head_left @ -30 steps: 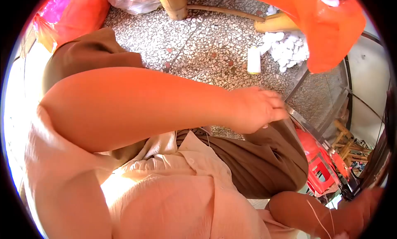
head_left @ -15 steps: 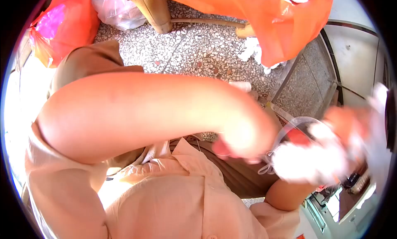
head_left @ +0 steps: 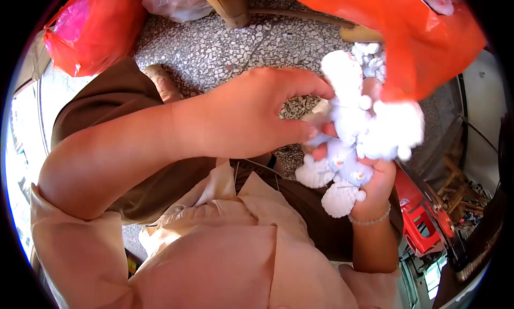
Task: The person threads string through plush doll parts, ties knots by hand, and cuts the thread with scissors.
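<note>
My right hand (head_left: 377,180), with a beaded bracelet at its wrist, is closed around a bunch of white fluffy plush pieces (head_left: 342,132). Small faces with orange noses, like snowmen (head_left: 349,169), show on some of them. The brightest pieces are washed out. From the left my left hand (head_left: 251,111) reaches across to the same bunch, back of the hand up. Its forefinger touches the upper plush, and its curled thumb presses near a pale blurred bit by a thin line. What it grips there is partly hidden.
An orange-red plastic bag (head_left: 428,47) hangs at the upper right, beside more white plush (head_left: 369,57). A tied red bag (head_left: 96,31) and a clear bag (head_left: 174,1) sit upper left. Wooden stool legs (head_left: 230,6) stand on the speckled floor (head_left: 214,52). A red plastic stool (head_left: 417,226) is at right.
Both hands and the plush bunch have moved up and left from the far right. The loop of clear band seen before is no longer visible. My left hand has turned back up.
</note>
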A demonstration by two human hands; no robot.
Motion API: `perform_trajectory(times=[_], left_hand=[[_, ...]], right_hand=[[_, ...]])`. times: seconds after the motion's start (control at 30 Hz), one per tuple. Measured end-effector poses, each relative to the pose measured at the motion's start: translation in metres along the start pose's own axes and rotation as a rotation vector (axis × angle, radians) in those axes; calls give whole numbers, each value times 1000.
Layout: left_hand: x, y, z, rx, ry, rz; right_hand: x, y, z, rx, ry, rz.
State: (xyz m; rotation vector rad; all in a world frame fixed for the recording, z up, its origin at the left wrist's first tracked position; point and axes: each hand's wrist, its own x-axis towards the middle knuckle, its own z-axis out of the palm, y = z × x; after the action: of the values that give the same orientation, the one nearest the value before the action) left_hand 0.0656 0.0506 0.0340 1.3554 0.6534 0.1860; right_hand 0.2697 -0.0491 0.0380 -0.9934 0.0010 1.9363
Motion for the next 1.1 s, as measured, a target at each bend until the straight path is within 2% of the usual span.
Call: perform_trajectory(times=[0.03,0.1,0.13,0.2,0.27,0.37,0.43,0.47,0.53,0.6,0.67,0.73,0.8,0.83,0.87,0.93,1.03,1.1], left_hand=[[1,-2,3,-307,-39,-112],[4,-11,12,-728,-118,-124],[4,-15,15,-781,-175,-159],[3,-20,20,-885,-291,-227],[0,-19,23,-656,-265,-233],[-6,-6,12,-342,-222,-260],[-7,0,7,-254,-215,-273],[-10,-1,8,-308,-155,-210],[-16,-5,13,-412,-32,-83],[-22,-8,16,-209,7,57],[-32,-9,20,-211,10,14],[-33,-21,20,74,39,-20],[-33,-24,16,210,175,64],[-35,-17,6,154,57,-128],[-36,-15,1,12,5,-164],[-38,-8,-5,56,-48,-221],[-48,-20,-10,100,62,-164],[-54,-24,-18,-40,106,-190]], right_hand=[[4,3,6,-36,-117,-50],[7,5,9,118,-166,13],[8,6,10,193,-190,44],[14,0,2,41,-303,106],[24,-14,-2,-117,-345,221],[12,-11,11,-62,-156,184],[11,-8,10,76,-282,118],[11,-7,9,148,-349,92],[7,3,11,-88,-295,-68],[2,6,23,-349,-135,-156],[-1,9,40,-619,74,-213],[1,17,38,-645,24,-260],[8,18,41,-690,9,-283],[9,16,43,-658,10,-225],[10,15,44,-654,19,-228],[12,14,46,-647,37,-233],[15,15,40,-715,95,-218],[16,11,37,-765,124,-150]])
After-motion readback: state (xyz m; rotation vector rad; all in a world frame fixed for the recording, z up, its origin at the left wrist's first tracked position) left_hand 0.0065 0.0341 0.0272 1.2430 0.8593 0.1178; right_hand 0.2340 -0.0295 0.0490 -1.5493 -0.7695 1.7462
